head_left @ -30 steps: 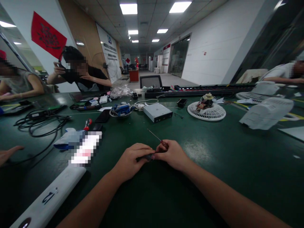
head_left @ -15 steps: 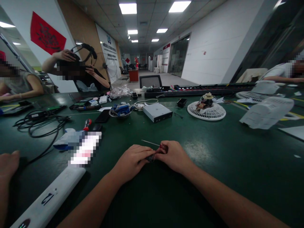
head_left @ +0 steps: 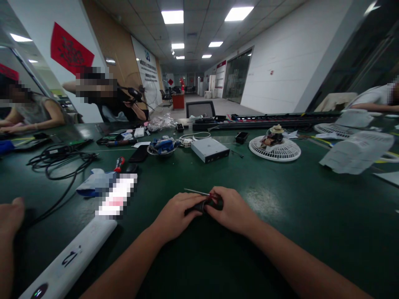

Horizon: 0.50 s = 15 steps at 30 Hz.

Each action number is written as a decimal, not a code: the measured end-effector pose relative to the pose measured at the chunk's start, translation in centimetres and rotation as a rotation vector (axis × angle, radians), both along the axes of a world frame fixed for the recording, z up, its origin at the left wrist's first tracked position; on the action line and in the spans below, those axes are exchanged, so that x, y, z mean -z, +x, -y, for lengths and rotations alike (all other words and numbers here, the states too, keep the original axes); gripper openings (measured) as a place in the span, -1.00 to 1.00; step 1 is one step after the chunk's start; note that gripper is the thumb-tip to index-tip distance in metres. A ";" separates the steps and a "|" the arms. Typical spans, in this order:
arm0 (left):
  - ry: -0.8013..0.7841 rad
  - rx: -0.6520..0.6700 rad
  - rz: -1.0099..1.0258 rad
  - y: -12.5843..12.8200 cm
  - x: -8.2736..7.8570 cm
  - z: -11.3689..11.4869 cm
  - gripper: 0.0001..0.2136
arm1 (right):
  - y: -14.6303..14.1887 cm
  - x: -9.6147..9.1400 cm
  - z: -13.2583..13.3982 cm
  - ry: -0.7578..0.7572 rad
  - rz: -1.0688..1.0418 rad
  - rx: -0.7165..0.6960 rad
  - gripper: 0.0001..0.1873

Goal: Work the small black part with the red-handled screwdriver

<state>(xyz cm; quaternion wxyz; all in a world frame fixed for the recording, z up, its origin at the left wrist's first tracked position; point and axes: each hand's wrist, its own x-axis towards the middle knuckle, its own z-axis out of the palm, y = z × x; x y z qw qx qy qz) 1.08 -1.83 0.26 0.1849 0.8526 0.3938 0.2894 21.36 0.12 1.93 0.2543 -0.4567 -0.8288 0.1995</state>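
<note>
My left hand [head_left: 174,214] and my right hand [head_left: 233,209] meet low over the green table [head_left: 174,176]. Between them is a small dark, rounded object [head_left: 202,206], pinched in my left fingers; the fingers cover much of it, so its kind is unclear. Tucked in my right hand is a screwdriver [head_left: 197,192] with a red handle. Its thin metal shaft sticks out leftward above my left fingers. The right thumb and fingertips also touch the dark object.
A grey optical drive [head_left: 210,148], a metal bowl with blue stuff [head_left: 162,146] and a white fan grille [head_left: 274,148] stand beyond my hands. Left lie a long white device [head_left: 70,257], a red-handled screwdriver [head_left: 119,164] and a black cable [head_left: 46,166]. Another person's hand [head_left: 11,216] is at far left.
More of the dark object shows between my hands, and my right fingers have shifted around it and the screwdriver. The view has tilted slightly. A person opposite has lowered the headset.
</note>
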 end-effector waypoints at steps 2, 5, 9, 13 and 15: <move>-0.002 -0.081 0.032 -0.1 0.4 -0.2 -0.60 | -0.1 0.0 0.0 -0.044 -0.021 -0.001 -0.84; 0.033 -0.217 0.099 -0.5 0.6 -0.5 -0.63 | 0.3 -0.3 -0.4 -0.086 -0.098 0.006 -0.72; 0.113 -0.402 0.163 -1.4 0.5 -0.9 -0.67 | 1.8 -0.5 -1.4 -0.071 -0.041 0.028 -0.75; 0.115 -0.527 0.191 -1.9 0.4 -1.1 -0.70 | 2.7 -0.5 -2.1 0.013 -0.002 -0.050 -0.72; 0.109 -0.530 0.192 -1.9 0.4 -1.1 -0.71 | 2.7 -0.4 -2.1 0.023 0.001 -0.066 -0.70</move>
